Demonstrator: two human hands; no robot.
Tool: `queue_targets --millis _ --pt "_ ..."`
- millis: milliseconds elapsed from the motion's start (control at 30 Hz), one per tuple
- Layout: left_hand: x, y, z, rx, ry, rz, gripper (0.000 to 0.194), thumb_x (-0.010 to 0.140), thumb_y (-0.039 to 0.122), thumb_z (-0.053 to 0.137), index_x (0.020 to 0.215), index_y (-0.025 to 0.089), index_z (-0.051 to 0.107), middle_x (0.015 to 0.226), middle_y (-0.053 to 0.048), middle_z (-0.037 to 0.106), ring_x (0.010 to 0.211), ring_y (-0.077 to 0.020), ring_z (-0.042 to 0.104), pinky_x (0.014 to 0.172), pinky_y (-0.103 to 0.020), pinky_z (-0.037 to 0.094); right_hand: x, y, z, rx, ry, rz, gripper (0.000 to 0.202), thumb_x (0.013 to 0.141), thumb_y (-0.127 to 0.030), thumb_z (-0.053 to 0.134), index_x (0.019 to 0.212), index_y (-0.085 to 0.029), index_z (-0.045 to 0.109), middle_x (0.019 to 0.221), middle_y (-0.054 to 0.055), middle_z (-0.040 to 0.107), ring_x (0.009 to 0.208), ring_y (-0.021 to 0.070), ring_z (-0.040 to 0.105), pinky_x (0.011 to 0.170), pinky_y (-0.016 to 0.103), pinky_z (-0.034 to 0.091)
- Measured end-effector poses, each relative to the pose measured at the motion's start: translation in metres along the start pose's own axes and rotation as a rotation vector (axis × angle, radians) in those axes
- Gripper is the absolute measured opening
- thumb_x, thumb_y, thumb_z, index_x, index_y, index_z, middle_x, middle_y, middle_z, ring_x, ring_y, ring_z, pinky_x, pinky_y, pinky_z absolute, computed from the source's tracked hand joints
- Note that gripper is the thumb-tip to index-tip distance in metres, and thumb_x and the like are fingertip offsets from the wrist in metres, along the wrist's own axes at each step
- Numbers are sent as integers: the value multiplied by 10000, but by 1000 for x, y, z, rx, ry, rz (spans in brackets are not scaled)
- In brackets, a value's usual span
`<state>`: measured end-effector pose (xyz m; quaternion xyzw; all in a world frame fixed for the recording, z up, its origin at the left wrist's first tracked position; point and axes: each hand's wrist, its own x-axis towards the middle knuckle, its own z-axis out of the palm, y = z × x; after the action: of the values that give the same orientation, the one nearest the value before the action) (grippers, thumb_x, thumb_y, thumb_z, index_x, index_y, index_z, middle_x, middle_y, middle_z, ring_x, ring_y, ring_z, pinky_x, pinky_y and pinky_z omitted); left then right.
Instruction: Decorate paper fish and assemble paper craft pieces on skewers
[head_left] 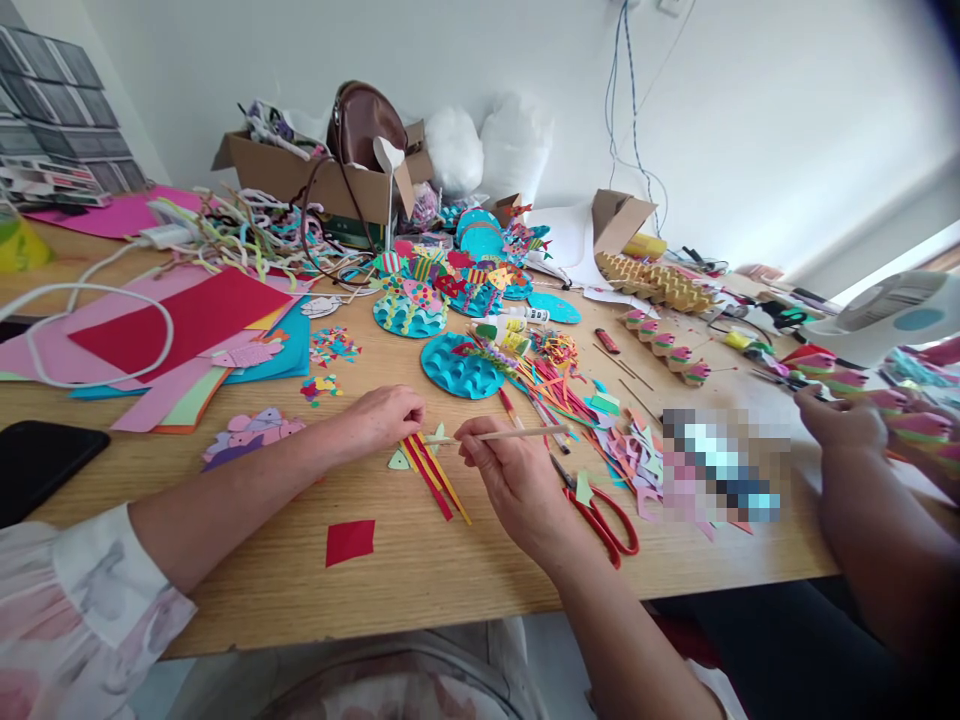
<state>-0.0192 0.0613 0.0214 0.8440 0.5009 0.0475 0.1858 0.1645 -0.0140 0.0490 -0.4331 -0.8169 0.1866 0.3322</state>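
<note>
My right hand grips a thin pale wooden stick, likely a brush handle, held nearly level with one end pointing left. My left hand is closed, fingers curled in, just above narrow red and yellow paper strips; what it pinches, if anything, is hidden. Beside and under the strips lies a pale green paper fish, partly covered. A red paper rectangle rests nearer the table edge. Red-handled scissors lie right of my right wrist.
Coloured paper sheets and a black phone lie at left. Blue wavy paper discs, glue bottles and paper scraps spread across the middle and right. Another person's hand is at far right. A cardboard box stands behind.
</note>
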Motion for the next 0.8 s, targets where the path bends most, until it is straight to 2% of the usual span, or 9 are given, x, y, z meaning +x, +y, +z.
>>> queue_targets --millis 333,467,633,800 --pt "-1 2 -1 -8 -2 25 95 757 186 513 704 184 592 773 -5 621 767 -149 558 667 -233 382 -19 -7 -13 -4 -26 1 238 922 -192 375 779 -185 565 799 48 651 716 150 612 627 247 451" --pt "0 0 0 0 -1 17 91 752 183 517 715 185 600 762 -2 619 755 -149 559 655 -233 381 -11 -6 -9 23 22 -3 199 920 -198 393 838 -184 574 777 44 644 716 149 617 625 242 456" --pt "0 -1 0 9 7 -3 95 749 172 522 742 186 615 776 -6 622 747 -151 561 624 -233 372 2 -3 2 35 10 -34 203 915 -173 389 823 -175 570 786 53 645 717 149 612 625 241 452" --pt "0 0 0 -2 7 4 87 744 167 525 719 184 607 790 -8 628 774 -153 564 659 -233 384 -2 -3 2 37 -5 -30 215 921 -184 379 824 -182 571 782 47 637 733 150 611 636 243 455"
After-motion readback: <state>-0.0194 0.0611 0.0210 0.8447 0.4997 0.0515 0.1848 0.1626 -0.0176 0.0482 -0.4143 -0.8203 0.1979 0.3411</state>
